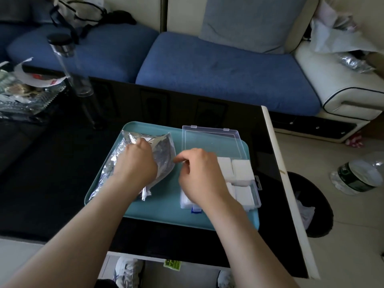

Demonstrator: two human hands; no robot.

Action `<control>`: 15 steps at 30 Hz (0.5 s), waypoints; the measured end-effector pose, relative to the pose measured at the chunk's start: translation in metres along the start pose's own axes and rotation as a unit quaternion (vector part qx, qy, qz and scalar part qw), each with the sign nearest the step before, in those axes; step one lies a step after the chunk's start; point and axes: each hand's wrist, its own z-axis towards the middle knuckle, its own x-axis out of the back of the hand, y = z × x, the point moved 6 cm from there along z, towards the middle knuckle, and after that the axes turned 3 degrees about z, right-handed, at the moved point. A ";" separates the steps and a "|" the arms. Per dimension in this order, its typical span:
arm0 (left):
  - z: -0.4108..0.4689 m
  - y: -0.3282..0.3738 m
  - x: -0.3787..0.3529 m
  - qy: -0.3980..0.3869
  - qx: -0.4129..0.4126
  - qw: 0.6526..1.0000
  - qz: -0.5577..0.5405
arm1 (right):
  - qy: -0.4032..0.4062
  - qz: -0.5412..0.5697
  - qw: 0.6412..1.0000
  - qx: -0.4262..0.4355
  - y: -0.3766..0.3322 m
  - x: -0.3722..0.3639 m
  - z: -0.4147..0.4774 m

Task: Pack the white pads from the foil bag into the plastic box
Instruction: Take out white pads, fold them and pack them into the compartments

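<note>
The crinkled silver foil bag [162, 154] lies flat on the pale teal plastic tray [166, 204], which sits on a glossy black table [62, 183]; the person's left hand [135, 161] presses down on the bag with fingers curled at its upper edge, apparently gripping the foil near the mouth, though the fingertips are hidden and I cannot tell whether they reach inside. To the right on the same tray stands the clear plastic box [256, 199] with its hinged lid [212, 142] thrown back flat behind it; several soft white square pads [242, 169] already sit in it, the back ones rising above the rim. The right hand [201, 173] hovers over the box's left part, loosely curled, thumb and forefinger drawn close as if pinching; whether anything is between them I cannot tell.

Those pads look light and spongy, so they should squash under a firm pinch and spring back; a gentle hold by the edges or flat faces seems best, laying each level so the lid can close. The foil looks thin, slippery and noisy, likely to slide on the smooth tray unless pinned; holding it down near the opening, as the left hand seems to, should keep the mouth steady for the next reach.
</note>
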 end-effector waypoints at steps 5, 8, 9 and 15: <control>0.002 -0.013 0.004 -0.002 0.015 1.000 -0.022 | -0.052 0.014 0.998 0.015 -0.017 -0.036 0.005; 0.006 -0.022 0.004 -0.007 0.035 0.999 -0.040 | -0.095 0.005 0.995 -0.013 -0.018 -0.053 0.010; 0.006 -0.024 0.005 -0.006 0.042 0.998 -0.048 | -0.109 -0.002 0.994 -0.023 -0.020 -0.057 0.010; 0.009 -0.041 0.012 0.009 0.060 0.991 -0.116 | -0.094 0.015 0.990 -0.107 -0.009 -0.070 0.019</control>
